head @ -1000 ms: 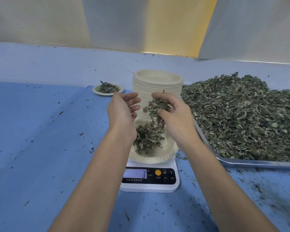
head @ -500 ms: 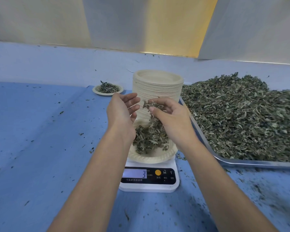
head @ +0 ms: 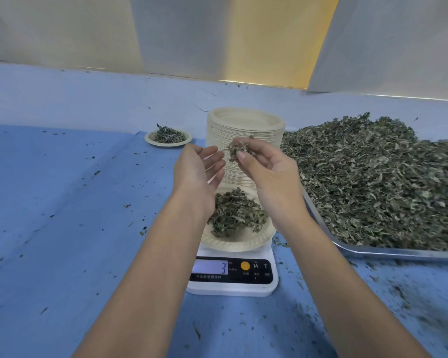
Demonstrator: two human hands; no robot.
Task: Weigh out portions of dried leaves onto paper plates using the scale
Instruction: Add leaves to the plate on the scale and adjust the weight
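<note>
Dried leaves (head: 239,149), a small pinch only, are held between thumb and fingertips of the right grip (head: 269,171), which is closed on them directly above the paper plate (head: 233,245) on the scale (head: 233,286). Judgement: a pinch this small suits topping up by trickle, so the reading creeps rather than jumps. Left grip (head: 197,174) is open, fingers relaxed, palm turned toward the right grip, holding nothing visible; it stands just beside the pinch, probably as a guard so that falling bits land on the plate and not on the desk (head: 62,228). Below both grips the portion (head: 233,213) already lies piled on the plate. Display (head: 210,267), nearer the person than either grip, shows what looks like a single 3; the unit mark and the printed line under it are too small to read, so closeness to target cannot be judged. Heap (head: 373,182) of loose leaves fills the metal tray (head: 373,251) to the right of the right grip, within short reach for refills. Stack of plates (head: 243,120) stands beyond both grips, and one filled plate (head: 150,138) sits farther off, beyond and left of the left grip, set apart as done. Hidden: the left wrist covers the plate's left rim, the right wrist its right rim; the stack's base is behind the grips, so whether it touches the scale cannot be told. Tray is cut off at the right frame edge. The right grip's lower fingers are curled out of sight.
</note>
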